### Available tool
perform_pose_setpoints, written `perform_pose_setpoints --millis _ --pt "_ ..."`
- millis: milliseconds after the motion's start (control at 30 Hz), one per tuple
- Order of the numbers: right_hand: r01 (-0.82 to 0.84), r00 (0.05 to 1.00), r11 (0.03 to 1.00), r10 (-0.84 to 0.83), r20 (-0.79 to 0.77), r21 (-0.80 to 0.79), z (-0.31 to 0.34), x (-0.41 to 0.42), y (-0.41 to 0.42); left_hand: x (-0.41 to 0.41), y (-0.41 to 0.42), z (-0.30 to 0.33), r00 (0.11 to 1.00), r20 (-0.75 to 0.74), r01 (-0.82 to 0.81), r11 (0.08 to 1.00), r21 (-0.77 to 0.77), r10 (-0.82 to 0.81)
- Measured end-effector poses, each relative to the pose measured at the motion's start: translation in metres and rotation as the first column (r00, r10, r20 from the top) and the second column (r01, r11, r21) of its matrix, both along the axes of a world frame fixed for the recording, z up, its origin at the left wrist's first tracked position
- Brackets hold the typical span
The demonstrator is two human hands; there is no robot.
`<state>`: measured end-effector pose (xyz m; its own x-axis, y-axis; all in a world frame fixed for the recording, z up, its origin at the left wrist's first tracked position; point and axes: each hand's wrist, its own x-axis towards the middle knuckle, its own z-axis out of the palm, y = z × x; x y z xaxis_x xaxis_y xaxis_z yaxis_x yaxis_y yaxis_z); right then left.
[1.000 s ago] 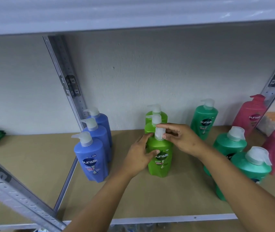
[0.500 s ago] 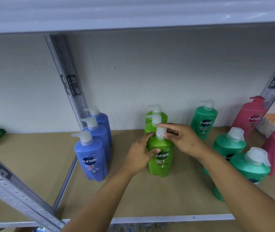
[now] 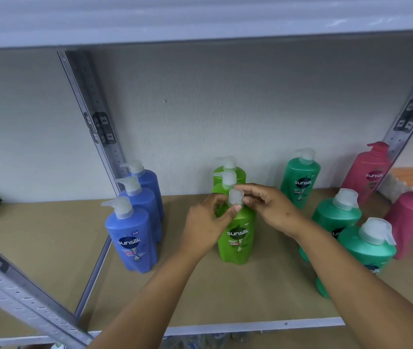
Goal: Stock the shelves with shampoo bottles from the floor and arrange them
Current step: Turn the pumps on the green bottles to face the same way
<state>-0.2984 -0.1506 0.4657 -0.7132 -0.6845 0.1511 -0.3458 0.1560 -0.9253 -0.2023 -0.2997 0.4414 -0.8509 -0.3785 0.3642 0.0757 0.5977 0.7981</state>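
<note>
Shampoo bottle [image 3: 237, 235], the lime-green one at the front of its row, stands upright on the brown shelf board [image 3: 225, 293], roughly midway between the blue bottles [image 3: 135, 238] on its left and the teal bottles [image 3: 336, 217] on its right. My left hand [image 3: 205, 225] curls against the bottle's shoulder with the thumb tip touching just under the pump cap [image 3: 235, 197], and my right hand [image 3: 268, 210] pinches that cap from the other side, so both hands are clamped on the one bottle. I judge it full and fairly heavy for its size, with a stiff plastic body that is smooth and could slip in a loose grip; it should not break if knocked, but it could topple its neighbours. The cap looks like the weak spot for lifting, since it may turn or give, so I would carry the bottle by its waist and use the cap only for twisting. Its long axis runs straight up, the label faces me, and I cannot tell which way the spout points behind my fingers, while the two green bottles [image 3: 228, 172] behind it point theirs left.
</note>
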Motion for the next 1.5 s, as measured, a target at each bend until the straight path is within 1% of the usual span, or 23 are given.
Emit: perform_pose_setpoints --millis 67,200,300,433,633,767,933,1100,1233,1367,1500 --pt "0.000 1.000 1.000 0.000 0.001 -0.014 0.000 0.000 -0.001 0.000 0.000 0.001 1.000 -0.004 -0.013 1.000 -0.011 0.013" --pt "0.023 1.000 0.998 -0.023 0.007 -0.053 -0.002 0.001 -0.002 0.001 -0.003 -0.002 1.000 -0.021 -0.002 0.999 0.034 0.003" --pt "0.033 0.999 0.997 -0.033 0.006 -0.068 -0.003 0.002 -0.003 0.002 -0.006 -0.003 1.000 -0.003 0.000 0.998 0.060 0.001" --pt "0.053 0.999 0.997 -0.052 0.010 -0.059 -0.006 0.000 -0.003 0.003 -0.009 0.002 1.000 -0.011 0.003 0.997 0.071 -0.002" --pt "0.013 0.999 0.999 -0.011 0.040 -0.040 -0.007 -0.002 -0.001 0.002 -0.011 0.001 0.998 -0.045 0.037 0.994 0.107 -0.033" --pt "0.020 1.000 0.999 -0.019 0.015 -0.039 -0.007 -0.002 -0.003 0.000 -0.014 0.000 0.999 -0.034 0.026 0.995 0.098 -0.023" --pt "0.054 0.998 0.997 -0.054 -0.008 -0.053 -0.007 0.000 -0.007 -0.004 -0.017 0.000 0.999 -0.024 0.031 0.992 0.123 -0.028" --pt "0.032 0.999 0.999 -0.031 0.007 -0.035 -0.007 -0.002 -0.004 -0.006 -0.021 -0.002 0.998 -0.028 0.058 0.974 0.217 -0.053" --pt "0.028 1.000 0.999 -0.028 0.010 -0.036 -0.007 -0.001 -0.004 -0.007 -0.023 -0.005 0.997 -0.044 0.075 0.987 0.141 -0.070" --pt "0.047 0.999 0.998 -0.048 -0.016 -0.032 -0.005 0.001 -0.008 -0.008 -0.024 -0.005 0.996 -0.042 0.080 0.978 0.191 -0.073" --pt "0.048 0.999 0.998 -0.049 -0.002 -0.044 -0.005 0.001 -0.007 -0.010 -0.025 -0.005 0.996 -0.041 0.088 0.974 0.208 -0.082"
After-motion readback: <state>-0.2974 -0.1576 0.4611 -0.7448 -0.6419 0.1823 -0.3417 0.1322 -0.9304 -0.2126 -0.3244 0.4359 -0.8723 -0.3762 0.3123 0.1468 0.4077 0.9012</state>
